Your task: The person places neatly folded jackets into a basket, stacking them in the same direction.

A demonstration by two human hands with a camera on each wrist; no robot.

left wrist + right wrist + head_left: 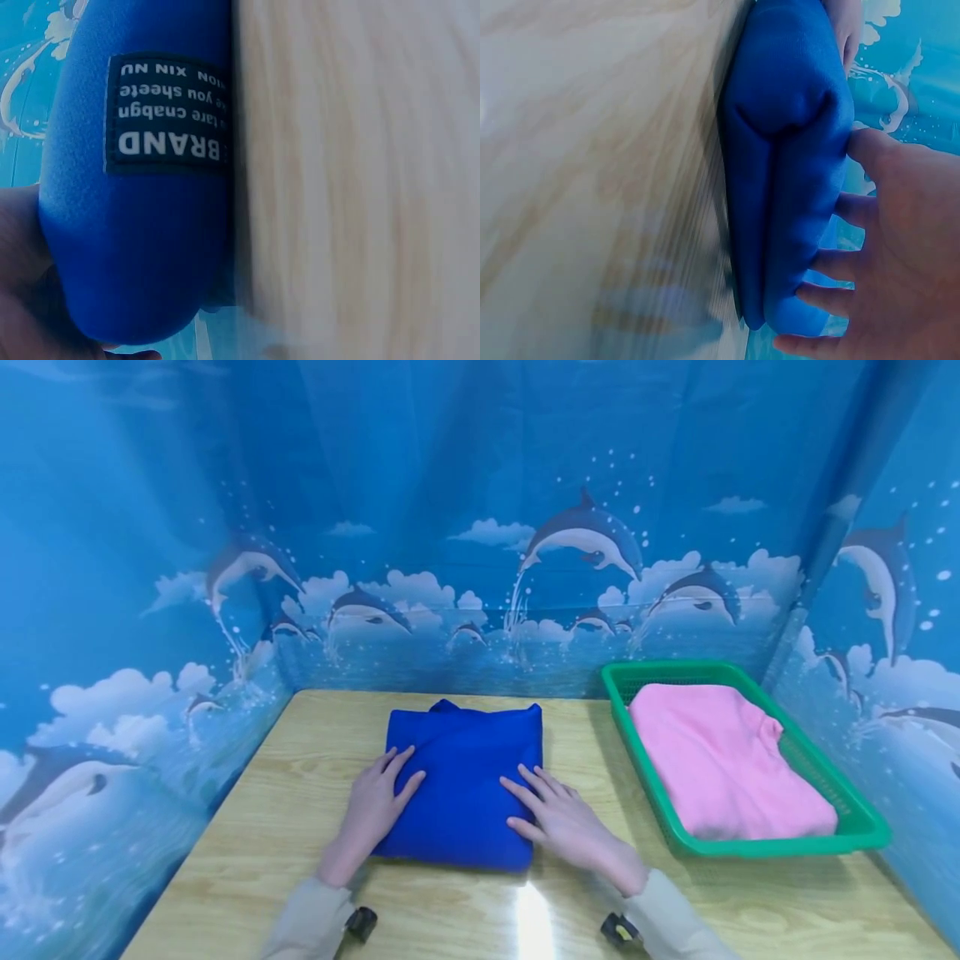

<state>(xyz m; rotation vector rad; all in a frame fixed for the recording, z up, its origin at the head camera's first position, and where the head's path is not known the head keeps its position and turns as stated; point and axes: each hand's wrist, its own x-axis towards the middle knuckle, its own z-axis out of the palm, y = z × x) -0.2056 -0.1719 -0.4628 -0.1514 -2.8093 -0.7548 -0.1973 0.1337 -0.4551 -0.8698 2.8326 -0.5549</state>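
on a wooden table [300, 777], left grip [378, 797] and right grip [558, 814] rest, fingers spread, on blue cloth [465, 793], its label [165, 112] partly hidden.

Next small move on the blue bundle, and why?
Probably slide the left hand and right hand under the blue bundle to lift: it lies folded on the table, both hands resting on it, and the green basket to its right holds folded pink cloth.
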